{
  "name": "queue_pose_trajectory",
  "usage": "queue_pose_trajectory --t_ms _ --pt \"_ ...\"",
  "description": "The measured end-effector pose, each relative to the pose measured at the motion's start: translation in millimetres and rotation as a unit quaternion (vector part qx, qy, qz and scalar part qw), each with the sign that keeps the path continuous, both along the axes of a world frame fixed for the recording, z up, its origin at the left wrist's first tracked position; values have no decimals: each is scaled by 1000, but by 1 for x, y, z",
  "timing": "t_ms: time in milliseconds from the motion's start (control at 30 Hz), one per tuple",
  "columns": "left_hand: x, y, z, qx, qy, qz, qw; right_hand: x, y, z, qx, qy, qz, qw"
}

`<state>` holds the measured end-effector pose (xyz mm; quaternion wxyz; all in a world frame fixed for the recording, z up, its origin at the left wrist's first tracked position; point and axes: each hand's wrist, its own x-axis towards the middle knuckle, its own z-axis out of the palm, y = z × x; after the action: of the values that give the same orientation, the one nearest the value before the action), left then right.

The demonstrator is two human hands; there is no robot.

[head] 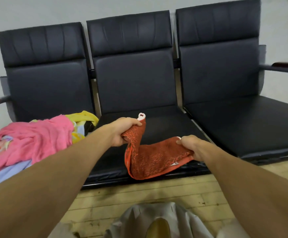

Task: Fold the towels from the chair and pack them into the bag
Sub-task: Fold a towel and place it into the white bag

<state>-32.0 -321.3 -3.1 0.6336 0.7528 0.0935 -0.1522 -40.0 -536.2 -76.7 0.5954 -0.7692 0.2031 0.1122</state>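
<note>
Head view: rust-red towel [153, 160] at middle seat [167, 124]

Grip: left hand [122, 133] clutches one towel corner, raised; right hand [191, 146] clutches the opposite end. Towel sags between, lower fold at the seat's front edge. Also: pink towel heap [31, 140] to the left; grey bag [157, 219] on floor below.

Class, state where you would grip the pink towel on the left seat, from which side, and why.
Probably pinch the pink towel at its bunched right end, from above: it lies crumpled atop the other towels, and that end is uncovered.
</note>
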Motion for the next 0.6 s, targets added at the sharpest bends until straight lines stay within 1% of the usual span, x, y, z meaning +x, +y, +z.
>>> queue_pose_trajectory --t_ms 100,267,367,433,467,533,567,600 --pt "5 -34 -1 35 12 -29 999 -2 -9 -2 35 6 4 999" --pt "9 -83 -12 31 1 -54 998 -1 -12 -2 99 12 -22 995" --pt "7 -98 -22 6 54 -117 992 3 -12 -4 141 10 -23 990" --pt "5 -96 -27 13 84 -168 982 9 -15 -5 137 10 -23 990" --pt "5 -92 -28 14 81 -182 980 11 -16 -5 125 14 -18 992" --pt "4 -78 -27 16 31 -165 986 15 -16 -6 106 21 7 994" --pt "3 -69 -27 25 -11 -133 991 18 -14 -6 90 20 18 996" --pt "4 -57 -31 55 -57 -96 992 19 -12 -7 58 17 27 998"
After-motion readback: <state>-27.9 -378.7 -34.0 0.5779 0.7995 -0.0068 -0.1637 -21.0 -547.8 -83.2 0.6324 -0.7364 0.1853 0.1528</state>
